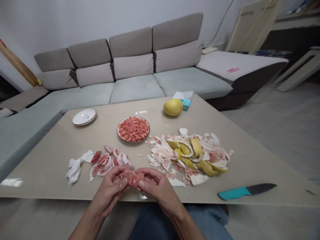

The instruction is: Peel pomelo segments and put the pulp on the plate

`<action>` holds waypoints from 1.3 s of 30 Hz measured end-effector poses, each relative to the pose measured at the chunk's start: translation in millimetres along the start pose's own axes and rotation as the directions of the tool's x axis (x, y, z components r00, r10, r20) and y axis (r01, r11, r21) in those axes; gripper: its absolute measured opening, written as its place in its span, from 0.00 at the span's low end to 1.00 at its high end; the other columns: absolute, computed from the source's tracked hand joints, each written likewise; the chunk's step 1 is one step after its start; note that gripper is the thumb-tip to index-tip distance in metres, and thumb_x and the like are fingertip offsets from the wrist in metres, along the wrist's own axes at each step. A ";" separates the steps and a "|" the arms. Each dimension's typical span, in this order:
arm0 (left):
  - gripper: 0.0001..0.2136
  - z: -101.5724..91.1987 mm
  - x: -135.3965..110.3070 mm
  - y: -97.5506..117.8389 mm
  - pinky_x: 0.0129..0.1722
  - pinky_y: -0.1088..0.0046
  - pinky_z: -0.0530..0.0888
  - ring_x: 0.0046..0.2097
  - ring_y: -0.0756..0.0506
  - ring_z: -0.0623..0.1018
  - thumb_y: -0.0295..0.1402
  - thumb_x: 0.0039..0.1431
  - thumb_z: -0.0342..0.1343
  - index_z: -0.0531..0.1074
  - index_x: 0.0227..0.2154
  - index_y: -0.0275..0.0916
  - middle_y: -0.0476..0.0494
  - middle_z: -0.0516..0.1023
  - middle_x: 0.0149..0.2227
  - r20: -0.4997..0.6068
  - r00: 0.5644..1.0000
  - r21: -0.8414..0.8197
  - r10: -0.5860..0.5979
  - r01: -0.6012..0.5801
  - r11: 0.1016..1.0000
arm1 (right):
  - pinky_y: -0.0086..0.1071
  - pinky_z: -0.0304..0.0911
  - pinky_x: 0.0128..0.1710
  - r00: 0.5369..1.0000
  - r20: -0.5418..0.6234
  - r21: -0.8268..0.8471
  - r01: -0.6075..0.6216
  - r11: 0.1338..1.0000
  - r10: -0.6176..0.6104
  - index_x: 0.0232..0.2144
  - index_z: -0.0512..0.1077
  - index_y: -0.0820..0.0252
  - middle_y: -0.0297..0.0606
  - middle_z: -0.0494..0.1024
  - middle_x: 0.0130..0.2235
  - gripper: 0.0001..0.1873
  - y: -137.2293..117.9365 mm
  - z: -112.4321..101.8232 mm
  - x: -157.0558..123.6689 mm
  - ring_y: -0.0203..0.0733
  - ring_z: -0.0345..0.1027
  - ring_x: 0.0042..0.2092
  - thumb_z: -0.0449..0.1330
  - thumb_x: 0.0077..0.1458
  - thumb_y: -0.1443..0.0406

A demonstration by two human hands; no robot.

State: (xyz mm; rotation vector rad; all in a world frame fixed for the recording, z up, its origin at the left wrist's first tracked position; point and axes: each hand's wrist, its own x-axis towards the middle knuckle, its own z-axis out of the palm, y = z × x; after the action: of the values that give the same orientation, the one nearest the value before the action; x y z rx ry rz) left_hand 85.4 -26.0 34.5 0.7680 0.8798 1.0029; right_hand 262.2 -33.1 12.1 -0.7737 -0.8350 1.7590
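Note:
Between my left hand (110, 188) and my right hand (156, 186), both near the table's front edge, I pinch a pink pomelo segment (133, 179), pulling it apart with my fingertips. Just beyond my hands lie torn segments with white membrane (107, 163) and crumpled white pith (75, 166). To the right spreads a heap of yellow pomelo rind and pale pith (190, 156). A white plate (133, 129) holds a mound of peeled pink pulp.
A whole yellow pomelo (173, 107) and a tissue box (186, 101) stand at the table's far side. A small white plate (84, 116) sits far left. A teal-handled knife (246, 191) lies at the right front. A grey sofa (135, 80) runs behind the table.

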 end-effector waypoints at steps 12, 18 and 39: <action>0.14 2.6 -1.7 -1.6 0.45 0.70 0.71 0.42 0.45 0.77 0.33 0.49 0.68 0.76 0.40 0.41 0.45 0.78 0.40 0.057 0.991 0.222 0.122 -0.132 0.966 | 0.29 0.70 0.33 0.998 -0.044 -0.147 0.045 0.988 -0.052 0.39 0.76 0.59 0.35 0.79 0.34 0.18 1.3 3.1 1.4 0.36 0.73 0.32 0.70 0.48 0.56; 0.12 11.0 2.0 -6.2 0.41 0.70 0.73 0.39 0.45 0.77 0.34 0.51 0.66 0.73 0.39 0.40 0.46 0.77 0.38 0.036 0.996 0.281 0.076 -0.083 0.956 | 0.31 0.72 0.35 0.993 -0.053 -0.152 0.093 0.984 -0.103 0.39 0.77 0.57 0.38 0.79 0.41 0.15 1.1 5.2 0.7 0.40 0.75 0.36 0.69 0.49 0.58; 0.10 13.3 -2.9 -1.3 0.38 0.76 0.70 0.35 0.51 0.73 0.30 0.50 0.67 0.71 0.30 0.39 0.50 0.71 0.35 0.062 0.990 0.216 0.127 -0.137 0.967 | 0.33 0.73 0.36 0.989 -0.149 -0.011 -0.011 1.000 0.010 0.37 0.80 0.59 0.37 0.81 0.32 0.21 -0.4 -0.6 1.6 0.38 0.75 0.31 0.72 0.43 0.53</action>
State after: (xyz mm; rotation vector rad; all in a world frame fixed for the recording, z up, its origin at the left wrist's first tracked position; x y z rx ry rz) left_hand 96.8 -31.0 40.0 1.0453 0.9172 1.0105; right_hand 262.4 -31.3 11.8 -0.9069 -0.7429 1.6840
